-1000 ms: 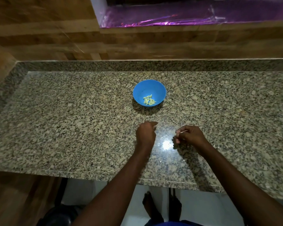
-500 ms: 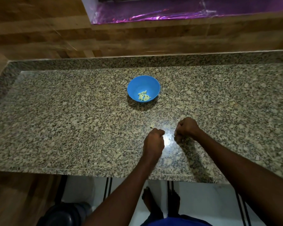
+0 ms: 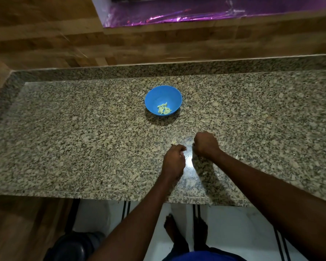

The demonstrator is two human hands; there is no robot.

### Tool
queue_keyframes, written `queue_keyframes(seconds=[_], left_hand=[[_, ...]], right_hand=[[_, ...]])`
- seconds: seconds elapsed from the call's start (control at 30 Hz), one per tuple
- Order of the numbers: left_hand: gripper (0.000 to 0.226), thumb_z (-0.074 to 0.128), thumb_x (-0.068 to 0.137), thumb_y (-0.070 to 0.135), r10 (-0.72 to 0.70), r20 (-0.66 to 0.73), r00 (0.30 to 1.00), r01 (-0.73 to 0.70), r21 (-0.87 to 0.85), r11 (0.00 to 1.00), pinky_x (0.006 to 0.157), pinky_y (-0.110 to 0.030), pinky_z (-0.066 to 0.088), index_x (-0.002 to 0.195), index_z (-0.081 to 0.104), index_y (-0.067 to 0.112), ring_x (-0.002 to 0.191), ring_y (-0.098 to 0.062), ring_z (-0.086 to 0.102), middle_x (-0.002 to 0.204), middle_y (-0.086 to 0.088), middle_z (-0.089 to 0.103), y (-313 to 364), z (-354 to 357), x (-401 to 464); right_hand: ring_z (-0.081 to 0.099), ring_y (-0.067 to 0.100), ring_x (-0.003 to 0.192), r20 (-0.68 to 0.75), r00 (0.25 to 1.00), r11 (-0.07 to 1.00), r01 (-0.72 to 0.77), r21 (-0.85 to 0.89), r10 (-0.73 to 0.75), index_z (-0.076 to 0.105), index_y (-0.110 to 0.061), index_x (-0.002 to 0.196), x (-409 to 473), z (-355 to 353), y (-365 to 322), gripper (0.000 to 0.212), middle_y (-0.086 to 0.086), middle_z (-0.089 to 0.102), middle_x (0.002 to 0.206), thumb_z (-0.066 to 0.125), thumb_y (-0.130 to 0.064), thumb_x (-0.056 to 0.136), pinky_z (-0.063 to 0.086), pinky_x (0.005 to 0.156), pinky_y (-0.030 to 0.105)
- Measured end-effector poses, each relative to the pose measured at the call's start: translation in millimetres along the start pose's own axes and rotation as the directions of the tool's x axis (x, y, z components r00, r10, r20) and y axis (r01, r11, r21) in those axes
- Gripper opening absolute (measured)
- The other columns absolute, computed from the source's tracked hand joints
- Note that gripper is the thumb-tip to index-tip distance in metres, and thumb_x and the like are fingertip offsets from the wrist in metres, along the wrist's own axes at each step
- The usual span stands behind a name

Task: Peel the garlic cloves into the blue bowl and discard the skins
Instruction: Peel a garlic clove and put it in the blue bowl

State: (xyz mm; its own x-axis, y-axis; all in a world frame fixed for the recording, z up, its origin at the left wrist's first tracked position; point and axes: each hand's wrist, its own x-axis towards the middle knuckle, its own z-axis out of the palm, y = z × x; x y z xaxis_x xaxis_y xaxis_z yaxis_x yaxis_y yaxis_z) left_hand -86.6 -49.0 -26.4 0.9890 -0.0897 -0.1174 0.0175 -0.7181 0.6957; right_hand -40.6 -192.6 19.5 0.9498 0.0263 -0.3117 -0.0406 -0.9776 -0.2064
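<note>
The blue bowl [image 3: 163, 95] stands on the granite counter [image 3: 73, 132], with several peeled garlic cloves [image 3: 164, 110] at its bottom. Both hands are down on the counter in front of the bowl. My left hand [image 3: 174, 161] has its fingers curled, and its fingertips pinch a pale bit of garlic skin against the stone. My right hand [image 3: 205, 146] is a closed fist, knuckles up, just right of the left hand; the skins it grips are mostly hidden. Loose scraps of skin [image 3: 174, 142] lie by the left fingertips, and a thin strip [image 3: 192, 130] lies beyond the right hand.
Another skin scrap [image 3: 237, 156] lies right of my right wrist. A wood-panel wall [image 3: 158, 44] rises behind the counter, with purple foil [image 3: 196, 14] above. Below the front edge I see bare feet [image 3: 177, 232] on a white floor and a dark round object [image 3: 72, 249].
My left hand has moved right and nearer, close to the right hand. The right hand has turned into a fist, hiding the skin it showed a second ago.
</note>
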Motion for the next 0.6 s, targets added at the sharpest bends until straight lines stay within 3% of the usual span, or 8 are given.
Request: queue_keyframes(seconds=[0.1,0.23,0.3,0.37,0.47,0.53,0.6], left_hand=[[0.034,0.049,0.094,0.003,-0.024,0.011,1.0,0.024,-0.011,1.0,0.077,-0.021,0.035,0.123,0.067,0.01,0.103,-0.025,0.062,0.117,-0.012,0.065,1.3,-1.7,0.9],[0.034,0.049,0.093,0.002,-0.047,0.021,0.999,0.048,-0.031,0.998,0.078,-0.022,0.036,0.121,0.067,0.01,0.103,-0.026,0.062,0.117,-0.011,0.066,3.6,-2.8,-0.1],[0.033,0.05,0.092,0.003,-0.079,0.017,0.997,0.08,-0.061,0.995,0.081,-0.024,0.039,0.119,0.069,0.01,0.104,-0.025,0.062,0.118,-0.01,0.067,5.1,-2.8,-0.7],[0.028,0.054,0.091,0.005,-0.127,0.012,0.992,0.127,-0.111,0.986,0.081,-0.024,0.044,0.111,0.072,0.012,0.098,-0.022,0.064,0.111,-0.007,0.071,6.1,-3.2,-0.4],[0.013,0.065,0.089,0.007,-0.199,0.062,0.978,0.208,-0.286,0.935,0.068,-0.022,0.051,0.096,0.076,0.009,0.071,-0.014,0.065,0.086,-0.007,0.075,12.6,-3.2,-1.5],[0.007,0.069,0.089,0.006,-0.243,0.157,0.957,0.289,-0.452,0.844,0.064,-0.034,0.059,0.091,0.075,0.002,0.058,-0.016,0.065,0.072,-0.012,0.073,21.1,-2.0,-3.5],[0.006,0.074,0.086,0.005,-0.283,0.206,0.937,0.35,-0.521,0.779,0.061,-0.037,0.06,0.089,0.073,0.0,0.055,-0.018,0.067,0.066,-0.013,0.072,29.4,0.3,-6.7]], right_hand=[[0.064,0.033,0.106,-0.048,0.996,0.99,0.066,-0.128,-0.073,0.065,-0.006,0.106,-0.7,6.9,-4.0,0.017,0.015,0.066,0.109,0.057,-0.015,0.094,0.052,0.085,0.038],[0.062,0.033,0.107,-0.116,0.987,0.987,0.098,-0.126,-0.113,0.061,-0.006,0.107,-5.8,11.4,3.2,0.018,0.015,0.065,0.11,0.053,-0.02,0.098,0.048,0.085,0.037],[0.065,0.036,0.099,-0.124,0.989,0.997,0.074,-0.025,-0.077,0.065,-0.005,0.098,-6.2,11.5,9.5,0.014,0.017,0.067,0.1,0.057,-0.016,0.094,0.05,0.08,0.038],[0.069,0.033,0.085,-0.104,0.994,0.978,-0.007,0.206,0.029,0.071,-0.006,0.082,-5.9,10.7,17.5,0.005,0.016,0.071,0.085,0.07,-0.011,0.082,0.055,0.073,0.034],[0.072,0.024,0.069,0.06,0.981,0.776,-0.184,0.603,0.186,0.076,-0.006,0.073,-16.9,14.2,26.4,0.005,0.012,0.075,0.072,0.08,-0.003,0.073,0.057,0.068,0.027],[0.074,0.033,0.067,0.189,0.953,0.539,-0.291,0.791,0.238,0.073,0.001,0.075,-30.5,21.3,29.9,0.006,0.021,0.073,0.07,0.078,0.004,0.077,0.063,0.07,0.043],[0.073,0.042,0.071,0.231,0.934,0.39,-0.326,0.861,0.271,0.072,0.003,0.074,-40.1,27.5,32.3,0.007,0.027,0.071,0.071,0.079,0.004,0.075,0.061,0.073,0.055]])
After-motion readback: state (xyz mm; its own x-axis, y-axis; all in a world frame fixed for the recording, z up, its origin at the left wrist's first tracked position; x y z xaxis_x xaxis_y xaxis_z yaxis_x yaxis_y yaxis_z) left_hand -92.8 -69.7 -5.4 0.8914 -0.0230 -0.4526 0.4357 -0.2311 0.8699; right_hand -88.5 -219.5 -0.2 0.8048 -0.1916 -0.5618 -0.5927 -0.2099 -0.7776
